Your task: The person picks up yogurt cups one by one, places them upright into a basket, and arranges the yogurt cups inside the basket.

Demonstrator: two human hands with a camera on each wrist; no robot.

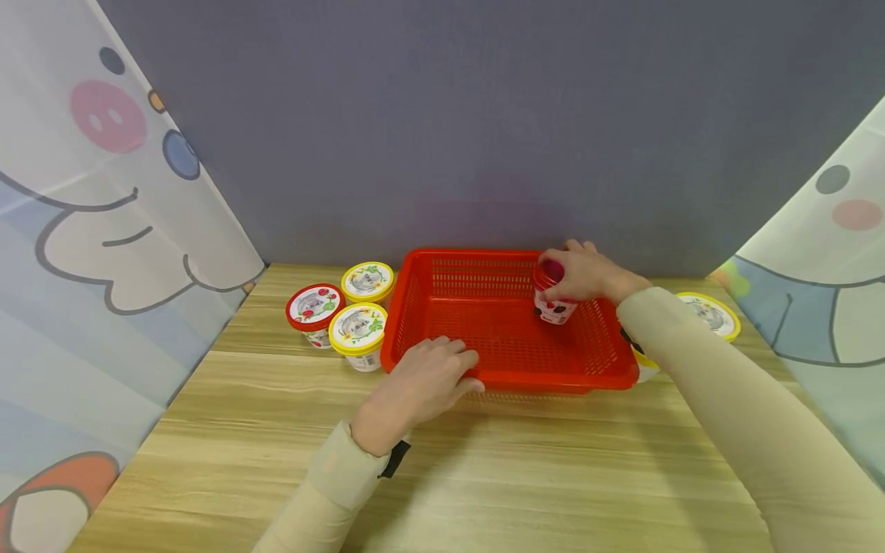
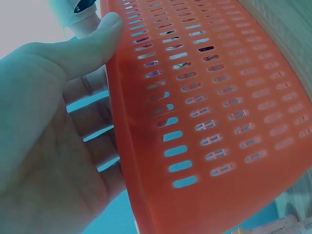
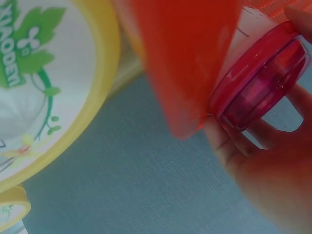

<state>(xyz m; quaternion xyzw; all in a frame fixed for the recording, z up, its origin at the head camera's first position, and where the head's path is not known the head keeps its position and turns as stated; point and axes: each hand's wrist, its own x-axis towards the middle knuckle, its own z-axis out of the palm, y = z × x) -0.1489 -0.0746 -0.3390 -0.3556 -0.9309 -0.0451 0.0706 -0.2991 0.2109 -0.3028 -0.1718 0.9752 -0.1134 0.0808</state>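
Note:
A red plastic basket (image 1: 512,326) with slotted sides stands on the wooden table. My left hand (image 1: 429,376) grips its near rim toward the left corner; in the left wrist view the thumb (image 2: 92,48) is on the near side and the fingers pass behind the wall. Inside the basket, at the back right, my right hand (image 1: 584,273) holds a white printed cup (image 1: 553,309) by its red lid. From the right wrist view, the lid (image 3: 265,73) looks glossy and translucent, with fingers curled round it. Whether the cup touches the basket floor, I cannot tell.
Left of the basket stand a red-lidded tub (image 1: 315,309) and two yellow-lidded tubs, one nearer (image 1: 358,330) and one farther (image 1: 368,281). More yellow-lidded tubs (image 1: 712,315) stand at the right, partly behind my right arm. A grey panel (image 1: 442,138) rises behind; printed curtains (image 1: 104,192) flank the table.

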